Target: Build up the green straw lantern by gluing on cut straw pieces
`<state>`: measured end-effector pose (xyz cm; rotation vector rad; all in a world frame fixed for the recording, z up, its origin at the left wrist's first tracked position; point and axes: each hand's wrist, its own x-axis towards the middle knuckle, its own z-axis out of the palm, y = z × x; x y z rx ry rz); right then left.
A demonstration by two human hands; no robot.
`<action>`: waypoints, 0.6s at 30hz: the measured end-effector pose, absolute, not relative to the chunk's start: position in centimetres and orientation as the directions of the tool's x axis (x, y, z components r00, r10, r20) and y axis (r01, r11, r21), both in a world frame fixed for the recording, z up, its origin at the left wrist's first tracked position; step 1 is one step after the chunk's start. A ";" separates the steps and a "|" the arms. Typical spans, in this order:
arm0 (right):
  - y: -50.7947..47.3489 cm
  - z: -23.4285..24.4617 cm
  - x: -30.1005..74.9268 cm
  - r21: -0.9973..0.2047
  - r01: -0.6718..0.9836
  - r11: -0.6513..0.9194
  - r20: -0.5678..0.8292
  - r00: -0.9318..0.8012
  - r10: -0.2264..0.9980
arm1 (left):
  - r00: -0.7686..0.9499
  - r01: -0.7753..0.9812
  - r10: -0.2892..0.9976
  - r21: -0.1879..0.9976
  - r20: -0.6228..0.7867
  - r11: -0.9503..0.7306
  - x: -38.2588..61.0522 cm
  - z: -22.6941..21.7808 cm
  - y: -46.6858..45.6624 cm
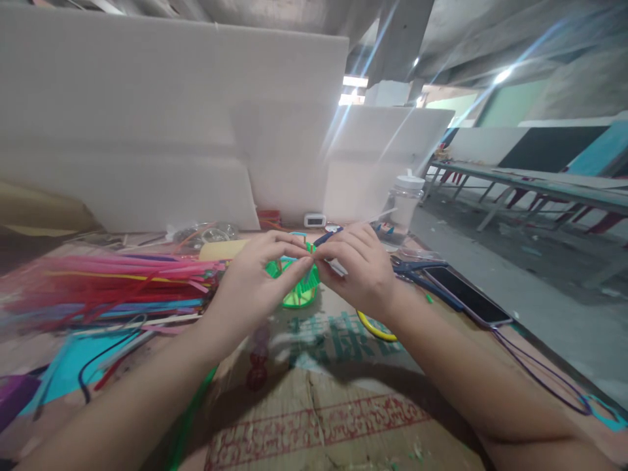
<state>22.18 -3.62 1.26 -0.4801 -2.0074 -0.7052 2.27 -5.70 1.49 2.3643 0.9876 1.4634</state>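
Note:
Out in front of me, my left hand (267, 265) and my right hand (356, 261) meet at their fingertips. Thumb and forefinger of each are pinched together; whatever they hold is too small or hidden to make out. Just behind and below the fingers sits a bright green round piece (299, 301) with fringed, ridged parts, partly covered by my left hand. Under my right wrist a yellow ring-shaped handle (375, 329) shows on the printed cardboard (314, 418).
Bundles of pink and red strips (122, 281) lie at left. To the right are a phone (466, 296), dark blue tool handles (426, 281) and a clear bottle (405, 199). A small digital clock (314, 220) stands before white foam boards (171, 118).

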 end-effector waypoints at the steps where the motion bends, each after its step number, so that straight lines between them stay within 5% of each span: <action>1: -3.8 1.3 22.1 0.288 0.577 0.764 0.863 -0.502 0.054 | 0.295 0.441 0.647 0.501 0.703 -0.745 2.2 1.6 -5.7; 7: -5.9 2.7 22.8 0.052 0.538 0.841 0.878 -0.426 0.218 | 0.306 0.473 0.711 0.547 0.633 -0.691 2.0 2.3 -6.1; 11: -5.6 2.9 26.0 -0.214 0.684 0.698 0.874 -0.185 0.450 | 0.237 0.414 0.772 0.658 0.590 -0.629 1.4 2.6 -5.8; 14: -4.2 1.0 29.3 -0.339 0.817 0.466 0.480 -0.276 0.833 | 0.228 0.312 0.827 0.766 0.514 -0.562 1.1 2.7 -5.6; 16: -3.6 -0.9 31.2 -0.277 0.893 0.355 0.193 -0.310 0.931 | 0.240 0.262 0.850 0.812 0.469 -0.522 1.0 2.8 -5.5; 18: -3.6 -3.0 32.5 -0.218 0.932 0.290 0.096 -0.275 0.957 | 0.240 0.224 0.861 0.838 0.448 -0.498 1.0 3.0 -5.4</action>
